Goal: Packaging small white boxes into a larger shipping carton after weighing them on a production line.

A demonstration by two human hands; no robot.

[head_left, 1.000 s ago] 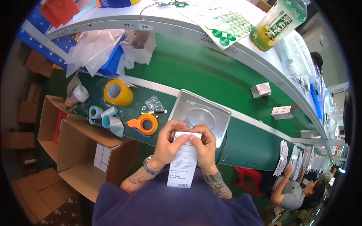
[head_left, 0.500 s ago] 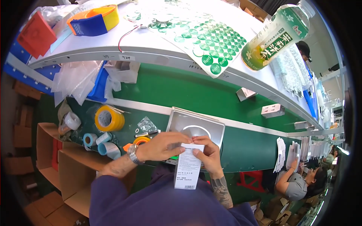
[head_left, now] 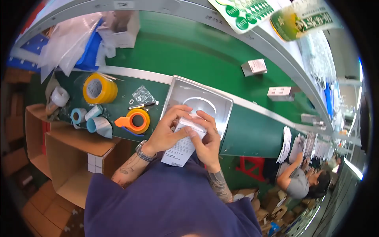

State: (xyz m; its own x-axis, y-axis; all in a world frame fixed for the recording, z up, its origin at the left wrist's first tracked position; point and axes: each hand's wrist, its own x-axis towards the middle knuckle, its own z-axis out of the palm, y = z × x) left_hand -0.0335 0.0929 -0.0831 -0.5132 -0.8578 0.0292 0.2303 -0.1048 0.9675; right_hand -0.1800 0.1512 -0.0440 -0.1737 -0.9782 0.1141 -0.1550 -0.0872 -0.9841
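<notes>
The small white rectangular cardboard box [head_left: 184, 143] has plain white faces and a printed label with dark markings at its lower end; its upper end is partly hidden by fingers. It is held above the near edge of the dark green tabletop [head_left: 122, 93], directly in front of the shallow square metal tray [head_left: 179, 93], and touches neither. The left hand [head_left: 167, 130] has its grip closed around the upper left side of the box, fingers curled over the top edge. The right hand [head_left: 206, 139] has its grip closed on the upper right side, thumb pressed on the front face. On the tabletop to the left lie an orange tape dispenser [head_left: 134, 121], a yellow tape roll [head_left: 98, 88], two small pale blue tape rolls [head_left: 87, 117] and a small clear plastic bag [head_left: 143, 94]. Beyond the tabletop runs a green conveyor belt [head_left: 189, 51] carrying small white boxes [head_left: 254, 66]. An open brown cardboard carton [head_left: 71, 156] stands at lower left. Another person [head_left: 300, 181] sits further along the line at right. The long axis of the box runs from upper right to lower left, tilted, with the labelled end pointing down toward the person's body.
</notes>
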